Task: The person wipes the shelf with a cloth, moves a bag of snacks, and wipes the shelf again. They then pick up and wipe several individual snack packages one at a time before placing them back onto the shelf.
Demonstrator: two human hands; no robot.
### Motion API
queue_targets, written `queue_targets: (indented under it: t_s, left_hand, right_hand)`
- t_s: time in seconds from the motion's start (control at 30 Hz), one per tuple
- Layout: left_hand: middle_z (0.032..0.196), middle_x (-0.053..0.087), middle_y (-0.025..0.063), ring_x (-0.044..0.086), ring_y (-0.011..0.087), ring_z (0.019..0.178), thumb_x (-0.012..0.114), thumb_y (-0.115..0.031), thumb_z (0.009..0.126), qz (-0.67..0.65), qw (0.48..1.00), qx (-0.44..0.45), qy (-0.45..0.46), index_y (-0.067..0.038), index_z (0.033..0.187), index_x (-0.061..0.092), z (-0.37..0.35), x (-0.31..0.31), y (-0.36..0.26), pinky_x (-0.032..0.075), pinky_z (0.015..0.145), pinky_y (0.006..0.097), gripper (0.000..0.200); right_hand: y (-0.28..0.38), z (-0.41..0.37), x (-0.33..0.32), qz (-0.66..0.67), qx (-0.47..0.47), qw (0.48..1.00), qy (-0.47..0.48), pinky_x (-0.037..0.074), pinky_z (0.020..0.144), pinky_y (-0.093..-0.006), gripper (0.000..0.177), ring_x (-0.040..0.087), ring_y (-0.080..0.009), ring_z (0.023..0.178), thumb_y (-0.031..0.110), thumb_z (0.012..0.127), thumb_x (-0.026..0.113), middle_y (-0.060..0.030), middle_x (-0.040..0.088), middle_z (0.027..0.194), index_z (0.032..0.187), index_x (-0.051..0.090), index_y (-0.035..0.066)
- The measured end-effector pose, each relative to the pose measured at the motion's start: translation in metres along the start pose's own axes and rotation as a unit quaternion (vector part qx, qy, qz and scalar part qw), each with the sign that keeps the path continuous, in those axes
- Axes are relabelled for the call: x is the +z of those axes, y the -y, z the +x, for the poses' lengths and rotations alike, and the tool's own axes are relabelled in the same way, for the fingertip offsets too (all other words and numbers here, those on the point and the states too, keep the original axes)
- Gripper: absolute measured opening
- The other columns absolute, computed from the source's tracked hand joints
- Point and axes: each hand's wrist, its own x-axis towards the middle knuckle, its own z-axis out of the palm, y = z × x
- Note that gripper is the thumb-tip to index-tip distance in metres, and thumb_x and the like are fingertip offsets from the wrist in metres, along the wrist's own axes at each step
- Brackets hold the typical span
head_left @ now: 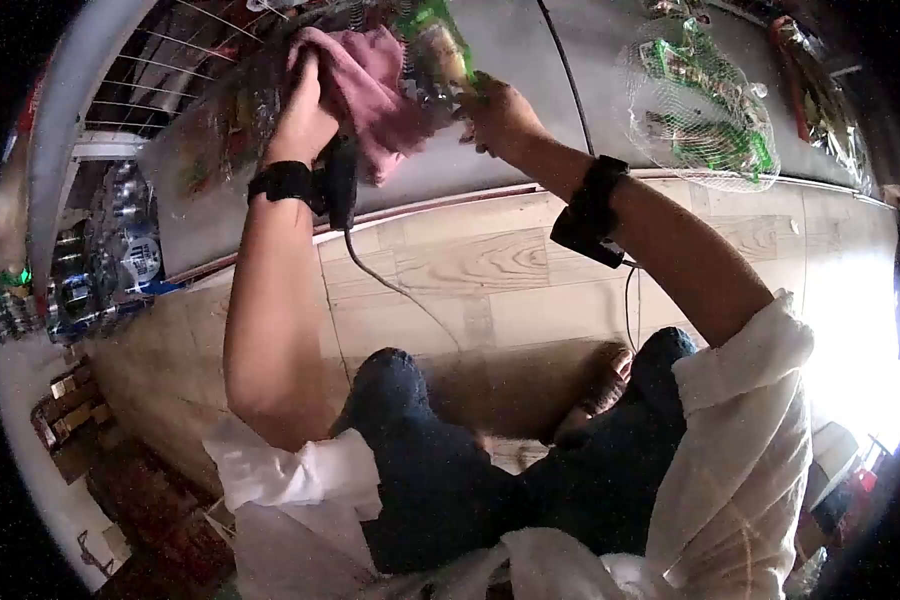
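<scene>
My left hand is closed on a bunched pink cloth, which hangs down over the grey surface in front of me. To its right, my right hand has its fingers curled at the edge of a green and clear plastic packet. What is inside the packet is not clear. Cloth and packet are side by side, close together near the top of the view. A black band circles each wrist, and a dark device with a cable hangs by the left one.
A white mesh basket with green packets stands at the right on the grey surface. Plastic-wrapped bottles stand at the left below a wire rack. A black cable crosses the surface. Wood-patterned tiles cover the floor.
</scene>
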Motion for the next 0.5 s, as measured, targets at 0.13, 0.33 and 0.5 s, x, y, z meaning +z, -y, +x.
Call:
queue_targets:
  t_s: [0.13, 0.33, 0.5]
  left_hand:
    - [0.115, 0.047, 0.007, 0.043, 0.0208, 0.108, 0.057, -0.033, 0.081, 0.041, 0.997, -0.054, 0.042, -0.011, 0.118, 0.042, -0.014, 0.023, 0.016, 0.034, 0.093, 0.0376, 0.046]
    - [0.1, 0.058, 0.0042, 0.055, 0.0169, 0.09, 0.057, -0.028, 0.08, 0.222, 0.948, 0.164, 0.158, -0.01, 0.097, 0.06, -0.004, 0.063, 0.03, 0.042, 0.08, 0.0287, 0.025]
    - [0.112, 0.049, 0.0031, 0.044, 0.0134, 0.104, 0.051, -0.027, 0.086, 0.023, 0.999, 0.01, 0.034, -0.01, 0.112, 0.048, 0.005, 0.06, 0.024, 0.041, 0.084, 0.029, 0.032]
  right_hand:
    - [-0.02, 0.013, 0.008, -0.136, -0.117, 0.978, -0.111, 0.049, 0.056, -0.0354, 0.034, 0.06, -0.0248, 0.066, 0.018, 0.084, 0.043, -0.015, 0.057, 0.087, 0.116, 0.038, 0.008]
    - [0.01, 0.009, 0.015, -0.303, -0.169, 0.928, -0.132, 0.048, 0.074, -0.0407, 0.061, 0.049, -0.0343, 0.1, 0.035, 0.074, 0.056, -0.0177, 0.038, 0.117, 0.126, 0.027, 0.02]
    - [0.021, -0.001, -0.004, -0.384, -0.256, 0.878, -0.124, 0.05, 0.068, -0.0429, 0.058, 0.056, -0.0358, 0.085, 0.045, 0.075, 0.055, -0.0177, 0.036, 0.119, 0.123, 0.033, 0.022]
